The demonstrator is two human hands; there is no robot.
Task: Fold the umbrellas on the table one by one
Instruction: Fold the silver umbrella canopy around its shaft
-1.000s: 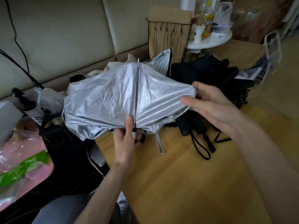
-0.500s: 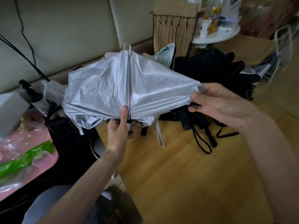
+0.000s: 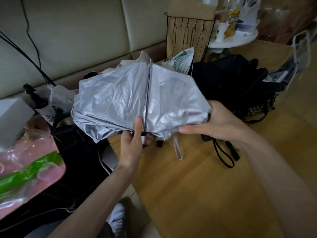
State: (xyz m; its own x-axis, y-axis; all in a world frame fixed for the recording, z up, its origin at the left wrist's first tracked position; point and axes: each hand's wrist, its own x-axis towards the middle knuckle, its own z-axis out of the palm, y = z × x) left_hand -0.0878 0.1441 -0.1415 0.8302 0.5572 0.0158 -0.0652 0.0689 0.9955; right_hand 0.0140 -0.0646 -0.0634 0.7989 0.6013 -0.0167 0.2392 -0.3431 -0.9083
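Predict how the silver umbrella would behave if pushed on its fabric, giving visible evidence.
Probably floppy: the silver umbrella is creased and sags in bunched folds. Likely slippery, given the glossy sheen. Its dark rib probably stays stiff, so fabric would fold around it.

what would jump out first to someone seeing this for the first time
The crumpled silver umbrella fills the centre, held up over the wooden table. The left hand grips its lower end with the thumb laid along the middle rib, while the right hand holds the canopy's right edge. Behind the right hand, a dark heap of black umbrellas lies on the table.
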